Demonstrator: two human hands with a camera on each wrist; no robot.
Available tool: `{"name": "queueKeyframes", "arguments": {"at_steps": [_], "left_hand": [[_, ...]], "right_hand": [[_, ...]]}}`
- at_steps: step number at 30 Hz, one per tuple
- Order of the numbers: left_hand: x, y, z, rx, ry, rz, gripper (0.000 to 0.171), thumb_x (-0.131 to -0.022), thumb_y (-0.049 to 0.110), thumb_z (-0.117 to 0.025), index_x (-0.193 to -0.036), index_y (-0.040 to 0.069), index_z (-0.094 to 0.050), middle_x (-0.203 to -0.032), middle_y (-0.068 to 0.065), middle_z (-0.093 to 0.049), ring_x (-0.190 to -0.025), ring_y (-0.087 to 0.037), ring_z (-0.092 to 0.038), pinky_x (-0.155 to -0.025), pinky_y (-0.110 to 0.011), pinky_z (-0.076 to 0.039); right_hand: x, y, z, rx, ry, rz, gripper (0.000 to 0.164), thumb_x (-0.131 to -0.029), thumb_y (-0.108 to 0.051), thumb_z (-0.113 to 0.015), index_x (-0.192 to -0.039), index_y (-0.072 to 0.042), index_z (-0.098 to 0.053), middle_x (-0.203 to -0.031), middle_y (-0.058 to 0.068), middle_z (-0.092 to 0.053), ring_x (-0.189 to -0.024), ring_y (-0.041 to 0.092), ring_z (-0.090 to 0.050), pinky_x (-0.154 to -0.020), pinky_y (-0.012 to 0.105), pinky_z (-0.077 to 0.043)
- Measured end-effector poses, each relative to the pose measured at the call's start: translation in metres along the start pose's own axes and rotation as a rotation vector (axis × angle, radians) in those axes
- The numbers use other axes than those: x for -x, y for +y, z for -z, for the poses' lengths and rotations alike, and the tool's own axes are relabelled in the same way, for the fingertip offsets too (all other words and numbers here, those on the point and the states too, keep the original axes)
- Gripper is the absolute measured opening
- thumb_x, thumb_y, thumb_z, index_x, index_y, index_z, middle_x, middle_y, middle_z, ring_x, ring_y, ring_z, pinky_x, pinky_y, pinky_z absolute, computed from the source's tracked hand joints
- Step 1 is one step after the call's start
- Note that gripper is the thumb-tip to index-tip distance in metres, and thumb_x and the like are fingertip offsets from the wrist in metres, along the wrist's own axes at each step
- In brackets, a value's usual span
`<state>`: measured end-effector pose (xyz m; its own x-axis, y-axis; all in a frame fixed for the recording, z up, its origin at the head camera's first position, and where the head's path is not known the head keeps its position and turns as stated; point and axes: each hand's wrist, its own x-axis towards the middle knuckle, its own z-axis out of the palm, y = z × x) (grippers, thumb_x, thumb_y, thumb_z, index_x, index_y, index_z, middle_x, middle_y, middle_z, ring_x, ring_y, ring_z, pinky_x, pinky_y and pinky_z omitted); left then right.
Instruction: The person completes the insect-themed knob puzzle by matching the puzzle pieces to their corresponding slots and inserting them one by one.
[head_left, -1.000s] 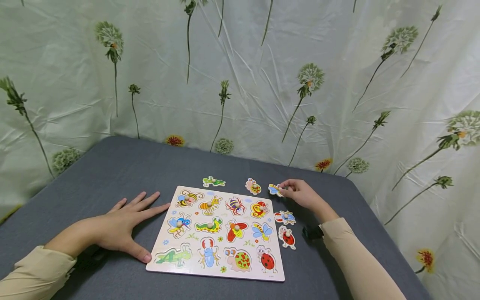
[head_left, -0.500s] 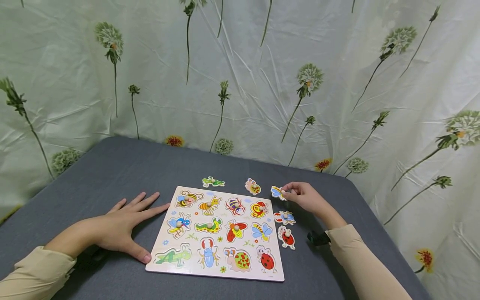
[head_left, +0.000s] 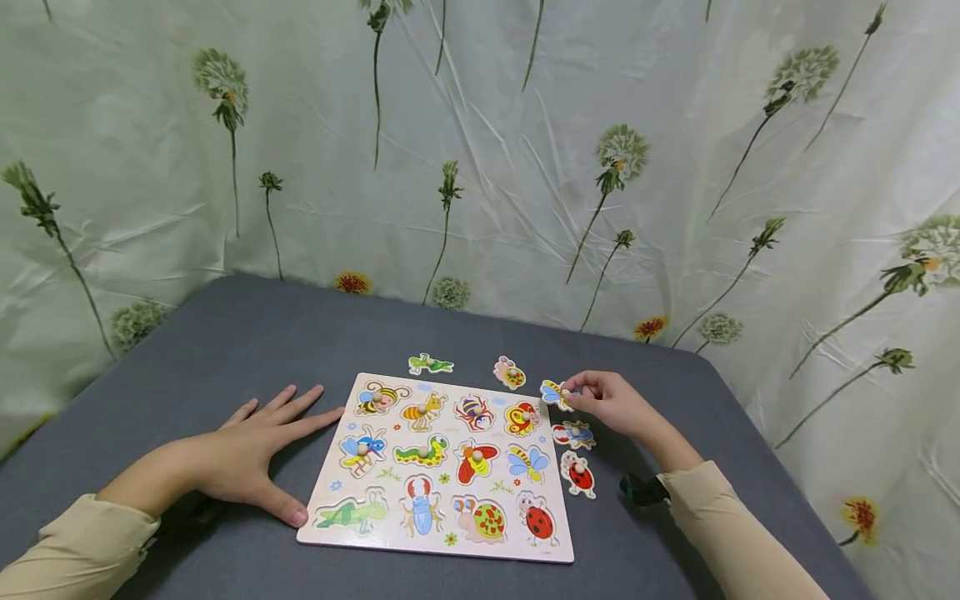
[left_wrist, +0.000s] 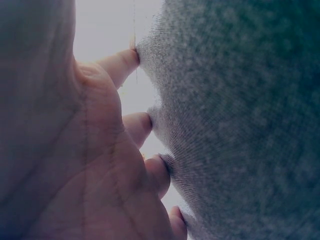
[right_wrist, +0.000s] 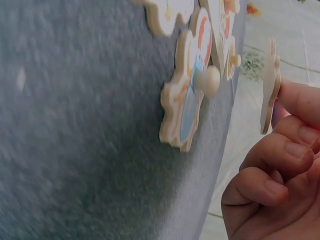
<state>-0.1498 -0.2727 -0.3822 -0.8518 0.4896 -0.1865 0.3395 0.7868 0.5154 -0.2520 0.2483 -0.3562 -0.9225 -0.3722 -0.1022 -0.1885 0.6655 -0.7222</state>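
Note:
My right hand (head_left: 611,402) pinches the dragonfly puzzle piece (head_left: 553,394) by its knob, just off the top right corner of the wooden puzzle board (head_left: 390,537). In the right wrist view that piece (right_wrist: 270,90) hangs above the cloth, its edge towards the camera. My left hand (head_left: 240,458) lies spread on the table, thumb and little fingertips at the board's left edge. The left wrist view shows its palm (left_wrist: 75,165) and fingertips on grey cloth. The board bears several insect pieces with knobs; the grasshopper, stag beetle, snail, ladybird and dragonfly recesses hold no piece.
Beyond the board lie the grasshopper piece (head_left: 431,363) and the snail piece (head_left: 509,372). To its right are the stag beetle piece (head_left: 573,434) and the ladybird piece (head_left: 577,474). A flower-printed curtain (head_left: 480,167) hangs behind the grey table (head_left: 300,325).
My right hand has lifted the dragonfly piece and brought it slightly nearer, towards the board's top right corner. The left hand has stayed in place.

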Motion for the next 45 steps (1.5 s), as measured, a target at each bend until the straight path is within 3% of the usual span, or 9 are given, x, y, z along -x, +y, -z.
{"name": "queueKeyframes", "arguments": {"at_steps": [19,30,45], "left_hand": [[0.0,0.0,0.0,-0.008,0.002,0.005,0.124,-0.069,0.07,-0.092,-0.171,0.035,-0.031,-0.181,-0.02,-0.009,-0.162,-0.061,0.0,-0.116,-0.087,0.001],[-0.001,0.0,0.0,-0.005,-0.001,0.009,0.125,-0.068,0.071,-0.092,-0.171,0.035,-0.031,-0.181,-0.021,-0.009,-0.162,-0.061,0.001,-0.116,-0.086,0.003],[-0.001,0.0,0.0,-0.005,-0.006,0.017,0.126,-0.067,0.072,-0.092,-0.171,0.035,-0.031,-0.181,-0.02,-0.009,-0.162,-0.06,0.001,-0.116,-0.086,0.003]], "right_hand": [[0.019,-0.014,-0.021,-0.035,-0.023,0.029,0.03,-0.106,-0.019,-0.068,-0.124,0.005,-0.069,-0.064,-0.004,-0.042,-0.05,0.006,-0.031,-0.05,0.025,-0.031],[0.03,-0.024,-0.032,-0.029,0.007,-0.037,0.028,-0.104,-0.02,-0.07,-0.121,0.002,-0.071,-0.062,-0.004,-0.043,-0.054,0.008,-0.04,-0.053,0.025,-0.035],[0.042,-0.029,-0.047,-0.061,-0.094,0.004,0.023,-0.102,-0.018,-0.071,-0.116,0.001,-0.072,-0.065,-0.006,-0.042,-0.052,0.005,-0.036,-0.049,0.021,-0.031]]}}
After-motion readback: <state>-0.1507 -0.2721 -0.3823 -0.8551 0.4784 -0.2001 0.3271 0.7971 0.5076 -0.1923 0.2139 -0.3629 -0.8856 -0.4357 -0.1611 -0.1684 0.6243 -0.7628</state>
